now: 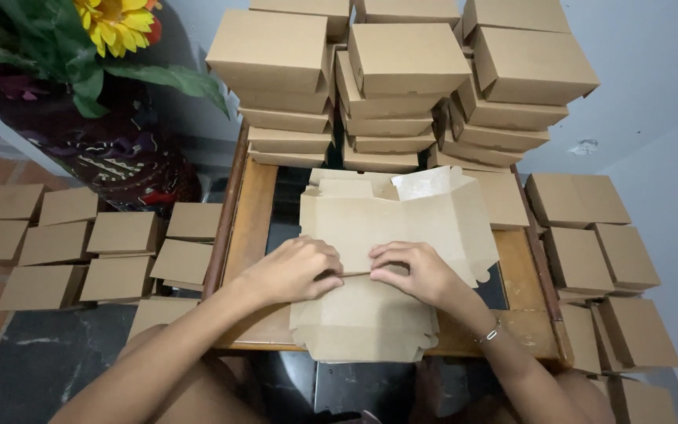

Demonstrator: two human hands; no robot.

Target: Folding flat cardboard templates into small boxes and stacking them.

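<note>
My left hand [296, 269] & right hand [416, 271]: both palm-down, fingers curled, pressing on the flat unfolded brown cardboard box blank [390, 228] along a crease at mid-sheet. Neither hand closed round anything; fingertips nearly meet at centre. Thin silver bracelet [490, 335] on my right wrist.

Blank lies on top of a stack of more flat blanks [362, 334], which overhangs the near edge of the small wooden table [249, 228]. Far half of blank tilts up, flaps partly raised.

Behind, at table's far end: stacks of folded brown cardboard boxes [402, 86], three columns, several high.

Floor left: rows of closed boxes [80, 247]. Floor right: more closed boxes [602, 259], near wall.

Upper left: yellow artificial sunflower w/ green leaves [115, 23] above a dark patterned vase [131, 161].
</note>
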